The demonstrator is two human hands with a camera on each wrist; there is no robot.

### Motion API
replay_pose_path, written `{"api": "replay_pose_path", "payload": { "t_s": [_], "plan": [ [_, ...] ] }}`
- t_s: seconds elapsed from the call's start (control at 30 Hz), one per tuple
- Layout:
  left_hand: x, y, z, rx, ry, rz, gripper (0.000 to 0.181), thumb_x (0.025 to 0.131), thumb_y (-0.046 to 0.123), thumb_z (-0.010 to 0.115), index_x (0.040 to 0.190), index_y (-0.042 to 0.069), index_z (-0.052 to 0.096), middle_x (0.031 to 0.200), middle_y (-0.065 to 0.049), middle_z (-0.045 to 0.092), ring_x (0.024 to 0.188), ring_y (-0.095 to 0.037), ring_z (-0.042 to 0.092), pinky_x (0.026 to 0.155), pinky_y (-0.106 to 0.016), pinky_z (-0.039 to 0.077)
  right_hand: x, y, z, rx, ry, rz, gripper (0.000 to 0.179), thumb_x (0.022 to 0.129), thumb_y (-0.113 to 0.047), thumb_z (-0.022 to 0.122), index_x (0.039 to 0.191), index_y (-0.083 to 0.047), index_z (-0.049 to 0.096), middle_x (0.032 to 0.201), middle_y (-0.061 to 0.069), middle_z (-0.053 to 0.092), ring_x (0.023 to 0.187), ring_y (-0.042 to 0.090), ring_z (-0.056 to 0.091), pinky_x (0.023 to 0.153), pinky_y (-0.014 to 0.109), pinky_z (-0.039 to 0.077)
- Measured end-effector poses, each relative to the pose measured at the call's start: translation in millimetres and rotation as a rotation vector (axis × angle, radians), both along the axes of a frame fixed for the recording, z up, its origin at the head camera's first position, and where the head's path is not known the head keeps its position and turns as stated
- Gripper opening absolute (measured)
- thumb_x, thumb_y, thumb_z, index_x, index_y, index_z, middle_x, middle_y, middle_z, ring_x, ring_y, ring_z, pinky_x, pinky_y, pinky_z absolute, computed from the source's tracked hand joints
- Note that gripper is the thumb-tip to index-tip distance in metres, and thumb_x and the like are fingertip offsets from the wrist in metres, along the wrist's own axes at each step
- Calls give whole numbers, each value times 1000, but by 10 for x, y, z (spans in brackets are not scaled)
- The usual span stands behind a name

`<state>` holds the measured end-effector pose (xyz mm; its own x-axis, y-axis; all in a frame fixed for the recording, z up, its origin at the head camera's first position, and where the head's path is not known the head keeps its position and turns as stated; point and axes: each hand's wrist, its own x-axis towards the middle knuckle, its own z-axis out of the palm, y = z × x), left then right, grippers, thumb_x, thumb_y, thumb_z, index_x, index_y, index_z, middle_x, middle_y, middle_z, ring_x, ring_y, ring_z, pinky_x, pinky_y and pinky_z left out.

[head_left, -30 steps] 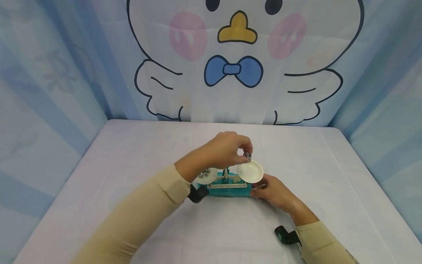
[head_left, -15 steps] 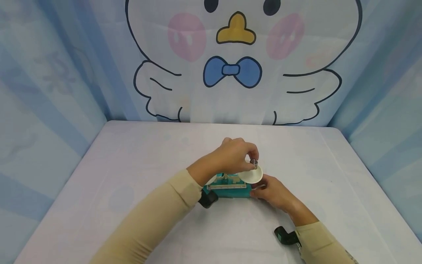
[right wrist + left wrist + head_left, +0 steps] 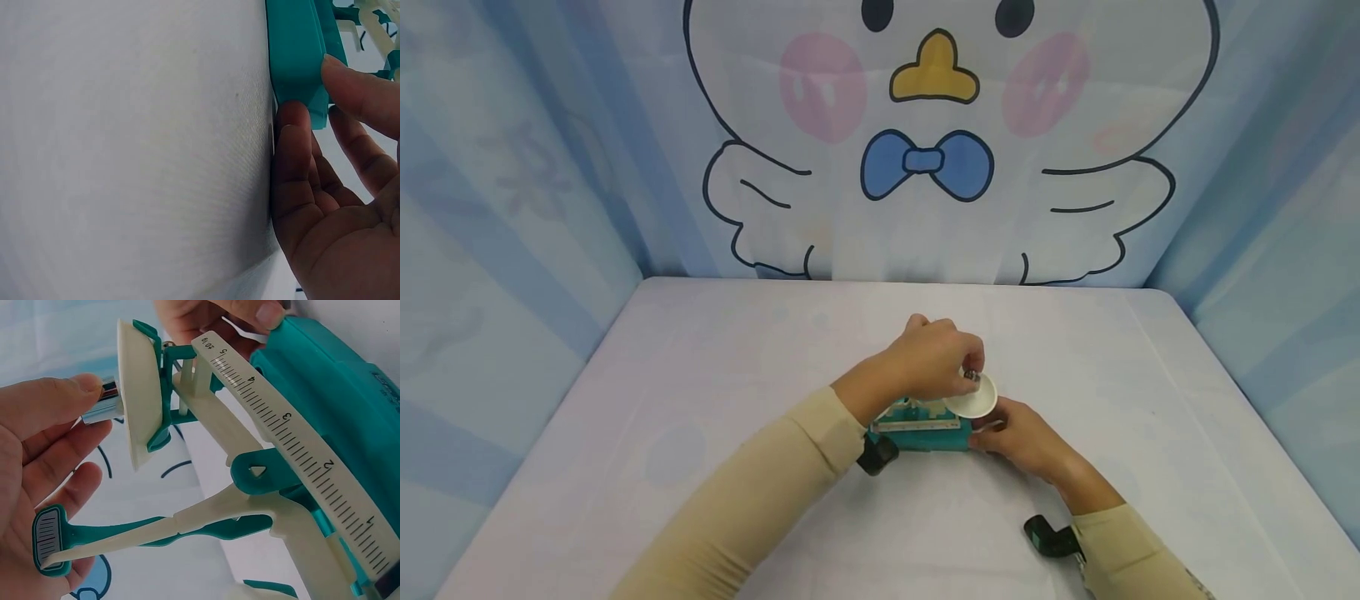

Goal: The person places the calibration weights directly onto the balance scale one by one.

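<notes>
A teal and white balance scale [image 3: 925, 439] stands on the table, its ruled white beam [image 3: 294, 444] facing the person. Over the white pan [image 3: 977, 404] on the scale's right side, my left hand [image 3: 932, 358] pinches a shiny metal weight [image 3: 105, 403] between thumb and fingers. In the left wrist view the weight's end is right at the pan's inner face. My right hand [image 3: 1026, 437] grips the right end of the teal base [image 3: 297, 50], thumb on its upper edge and fingers at its end. The left pan is hidden behind my left hand and wrist in the head view.
A white cloth covers the table [image 3: 737, 517]. Blue patterned curtains [image 3: 490, 250] stand at the sides, and a backdrop with a cartoon bird [image 3: 928, 225] hangs behind. Black wrist camera mounts [image 3: 1049, 537] stick out from both sleeves.
My left hand has moved right and slightly down, bringing the weight from the pan's far rim to over the pan. Its wrist now covers the left pan. My right hand has stayed put.
</notes>
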<state>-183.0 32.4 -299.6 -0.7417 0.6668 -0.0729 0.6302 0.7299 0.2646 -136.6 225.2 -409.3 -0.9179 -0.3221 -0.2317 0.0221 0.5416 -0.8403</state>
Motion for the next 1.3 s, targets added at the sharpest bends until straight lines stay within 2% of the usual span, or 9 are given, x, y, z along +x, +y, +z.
{"api": "replay_pose_path", "payload": {
  "t_s": [0.7,1.03,1.3],
  "plan": [
    [14,22,-69,-47,54,-3,16,90,39,67,101,28,68,84,17,62,91,-9,50,92,-39,34,22,-17,14,11,5,1,51,85,-14,72,128,4,53,115,17,63,100,23,63,77,30,53],
    [13,2,-11,-6,-19,27,33,89,42,68,117,26,64,105,14,64,102,-10,51,97,-42,35,12,-16,20,15,4,0,52,84,-14,72,129,5,53,114,17,63,99,23,63,78,30,53],
    [0,-133,33,63,-82,46,43,89,42,69,127,26,60,123,11,64,115,-11,53,102,-42,36,17,-21,17,28,9,-3,52,84,-15,73,129,4,53,115,17,64,101,24,63,80,31,54]
  ]
}}
